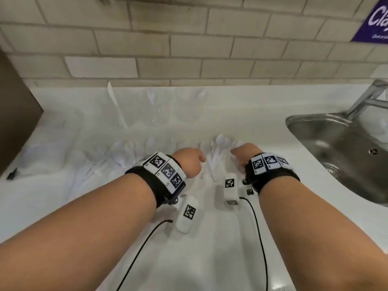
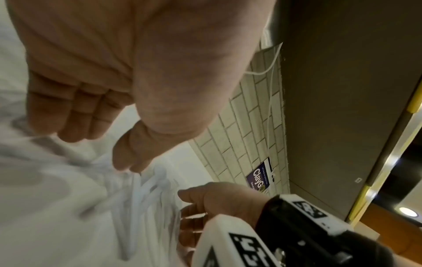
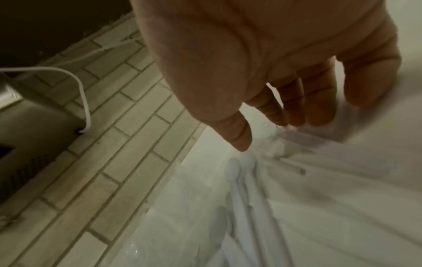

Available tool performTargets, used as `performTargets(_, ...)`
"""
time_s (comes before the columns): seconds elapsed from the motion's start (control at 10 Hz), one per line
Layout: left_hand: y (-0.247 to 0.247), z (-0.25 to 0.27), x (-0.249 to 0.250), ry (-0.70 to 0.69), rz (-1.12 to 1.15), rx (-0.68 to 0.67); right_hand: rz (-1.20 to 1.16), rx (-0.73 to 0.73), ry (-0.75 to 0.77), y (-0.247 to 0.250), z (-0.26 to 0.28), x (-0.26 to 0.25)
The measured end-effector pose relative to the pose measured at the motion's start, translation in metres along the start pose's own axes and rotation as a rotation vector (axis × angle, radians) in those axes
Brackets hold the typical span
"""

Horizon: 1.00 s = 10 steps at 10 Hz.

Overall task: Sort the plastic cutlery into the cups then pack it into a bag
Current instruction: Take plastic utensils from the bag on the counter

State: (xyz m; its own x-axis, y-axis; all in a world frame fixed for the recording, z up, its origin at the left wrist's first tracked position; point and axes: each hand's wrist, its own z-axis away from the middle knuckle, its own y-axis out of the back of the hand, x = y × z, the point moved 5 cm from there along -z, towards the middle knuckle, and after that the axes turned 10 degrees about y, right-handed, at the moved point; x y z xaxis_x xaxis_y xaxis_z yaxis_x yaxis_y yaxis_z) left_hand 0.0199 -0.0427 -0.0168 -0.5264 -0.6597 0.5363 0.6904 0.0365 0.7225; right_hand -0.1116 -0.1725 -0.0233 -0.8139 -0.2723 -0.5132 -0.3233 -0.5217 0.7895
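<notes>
Fingers of both hands loosely apart over spoon bundle; sorting step, next needs gathering grip.

The table is a smooth, glossy white surface. The cutlery lying on it is white plastic, faintly shiny. The cups are clear, glossy plastic. The sink and the tap are brushed metal with a dull sheen. The wall tiles look matt beige, with rough grout lines.
</notes>
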Motion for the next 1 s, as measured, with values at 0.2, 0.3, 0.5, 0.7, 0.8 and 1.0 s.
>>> performTargets(0.2,-0.008,-0.013,0.01,0.06,-0.142,-0.112,-0.017,-0.041,-0.006,-0.012,-0.011,-0.015)
performTargets(0.3,-0.002,-0.021,0.015,0.052,-0.06,-0.098,0.033,-0.095,0.03,-0.015,-0.011,-0.028)
performTargets(0.5,-0.016,-0.041,0.004,0.102,0.237,-0.193,0.243,-0.197,0.12,-0.021,-0.01,-0.048)
performTargets(0.7,-0.014,-0.052,0.004,0.118,0.325,-0.108,0.496,-0.215,0.182,-0.03,0.001,-0.073)
performTargets(0.8,-0.013,-0.052,0.006,0.102,0.345,-0.075,0.657,-0.185,0.276,-0.038,0.002,-0.08)
performTargets(1.0,-0.012,-0.055,0.006,0.146,0.482,-0.087,0.669,-0.134,0.313,-0.039,-0.005,-0.084)
